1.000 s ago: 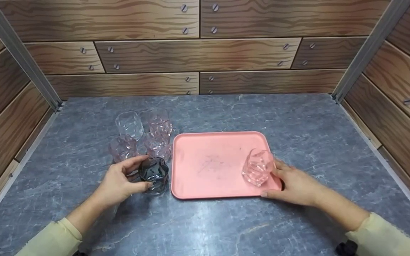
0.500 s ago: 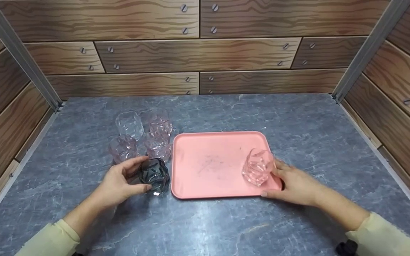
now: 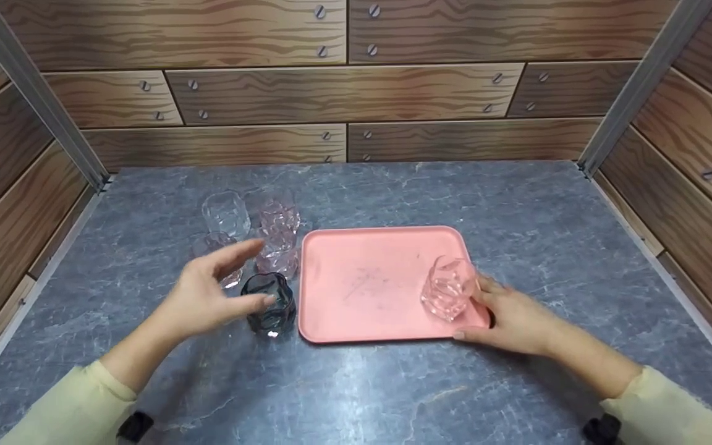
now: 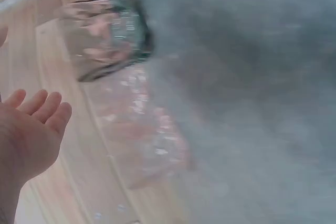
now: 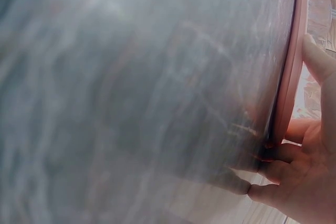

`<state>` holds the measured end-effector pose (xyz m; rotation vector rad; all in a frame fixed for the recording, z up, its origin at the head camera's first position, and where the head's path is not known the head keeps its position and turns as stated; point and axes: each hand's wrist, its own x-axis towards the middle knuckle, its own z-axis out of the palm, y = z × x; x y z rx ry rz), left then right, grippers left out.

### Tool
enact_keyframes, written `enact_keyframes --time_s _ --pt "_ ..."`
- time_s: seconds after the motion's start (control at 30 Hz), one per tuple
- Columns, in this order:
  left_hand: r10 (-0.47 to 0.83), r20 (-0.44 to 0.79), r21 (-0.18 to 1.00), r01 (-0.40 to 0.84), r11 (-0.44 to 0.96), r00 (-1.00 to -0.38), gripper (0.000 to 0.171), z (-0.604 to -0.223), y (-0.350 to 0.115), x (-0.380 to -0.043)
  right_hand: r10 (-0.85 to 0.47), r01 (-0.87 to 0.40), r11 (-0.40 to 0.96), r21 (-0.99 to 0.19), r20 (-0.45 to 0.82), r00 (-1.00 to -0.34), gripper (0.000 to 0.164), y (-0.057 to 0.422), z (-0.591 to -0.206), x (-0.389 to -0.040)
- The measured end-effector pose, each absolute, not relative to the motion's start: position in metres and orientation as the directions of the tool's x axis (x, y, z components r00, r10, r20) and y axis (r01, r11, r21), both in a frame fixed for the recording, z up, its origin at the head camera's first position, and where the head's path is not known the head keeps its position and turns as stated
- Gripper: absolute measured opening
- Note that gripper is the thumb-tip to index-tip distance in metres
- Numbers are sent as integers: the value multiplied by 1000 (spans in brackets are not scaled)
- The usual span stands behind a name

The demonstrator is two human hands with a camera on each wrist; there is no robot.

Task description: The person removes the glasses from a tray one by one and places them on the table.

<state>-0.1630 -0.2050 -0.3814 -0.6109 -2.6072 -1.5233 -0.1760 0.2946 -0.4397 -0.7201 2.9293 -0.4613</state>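
A dark tinted drinking glass (image 3: 271, 315) stands upright on the table, left of a pink tray (image 3: 356, 290). My left hand (image 3: 204, 300) is beside it with thumb and fingers spread; the thumb overlaps the glass in the head view. In the left wrist view, the left hand (image 4: 31, 135) is apart from the dark glass (image 4: 113, 35). At the tray's front right corner, my right hand (image 3: 517, 318) holds the edge, thumb along the front rim. A clear glass (image 3: 447, 289) stands on the tray, close to the right fingers. The right wrist view shows that hand (image 5: 307, 166) at the rim.
Behind the left hand stand several glasses: a clear one (image 3: 226, 213), a pinkish one (image 3: 279, 216), another pinkish one (image 3: 277, 256) and one partly hidden by the hand. Wood-patterned walls (image 3: 356, 93) enclose the grey marbled table (image 3: 381, 395) at the back and sides.
My left hand has let go of the dark glass, its fingers lifting and spreading away to the left. The dark glass has shifted slightly right. The right hand, tray and clear glass have stayed put.
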Motion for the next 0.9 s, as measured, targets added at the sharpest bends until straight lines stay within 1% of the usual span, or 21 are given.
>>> enact_keyframes --time_s 0.2,0.4,0.53,0.6,0.7,0.9 --pt "384 254 788 420 450 -888 89 -364 -168 -175 -466 -441 842 -311 -9 -885 102 295 -441 -176" --pt "461 222 768 445 460 -859 96 -357 -113 -184 -461 -435 847 -306 -17 -887 102 293 -440 -176" --pt "534 211 780 470 414 -819 100 -359 -74 -184 -457 -424 851 -310 -38 -889 104 291 -439 -176" --pt "570 223 776 498 387 -791 100 -361 -55 -185 -459 -425 850 -311 -43 -887 105 291 -438 -176" --pt "597 237 766 525 371 -767 98 -364 -30 -187 -461 -427 850 -308 -45 -886 105 291 -437 -176" --pt "614 239 743 548 383 -752 97 -374 8 -199 -462 -430 852 -299 -45 -886 105 294 -438 -175"
